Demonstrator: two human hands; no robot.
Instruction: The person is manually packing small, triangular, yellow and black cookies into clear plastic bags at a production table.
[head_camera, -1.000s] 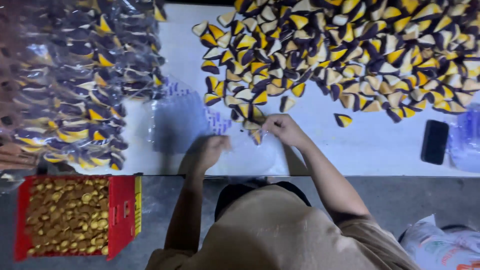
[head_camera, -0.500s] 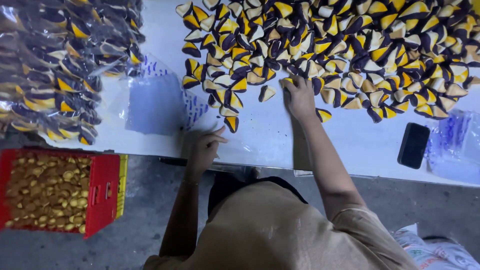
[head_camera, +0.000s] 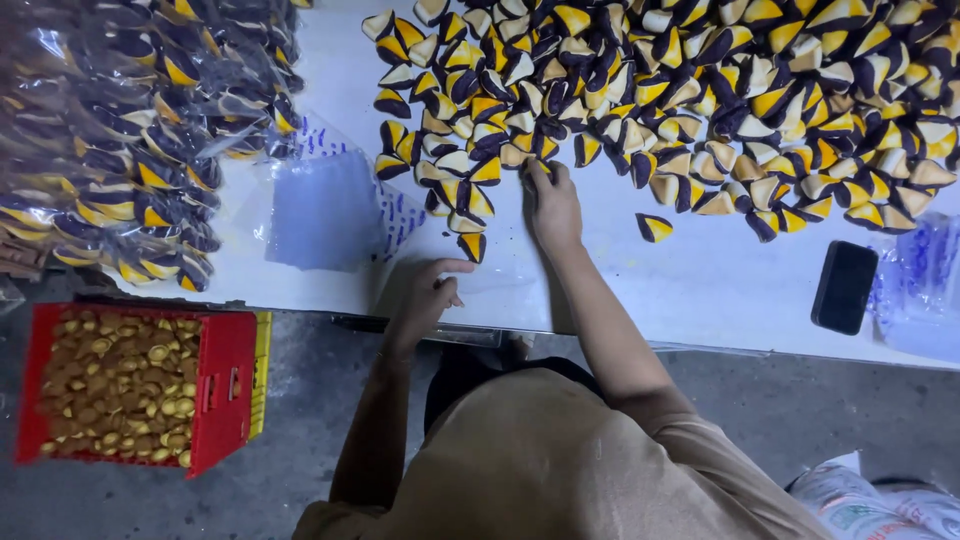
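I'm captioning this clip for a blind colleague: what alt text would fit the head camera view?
Seen from above, a person's right hand reaches into a big heap of yellow, white and dark wedge-shaped pieces on a white table, while the left hand rests on a clear plastic bag. Filled bags, a red crate and a black phone lie nearby.

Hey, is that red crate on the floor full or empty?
Nearly full: the red crate holds small golden pieces heaped close to its rim.

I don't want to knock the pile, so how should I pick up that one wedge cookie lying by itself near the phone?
Pinch the lone wedge cookie across its two long flat sides, coming straight down from above. It lies flat with bare table around it, so fingers probably fit either side.
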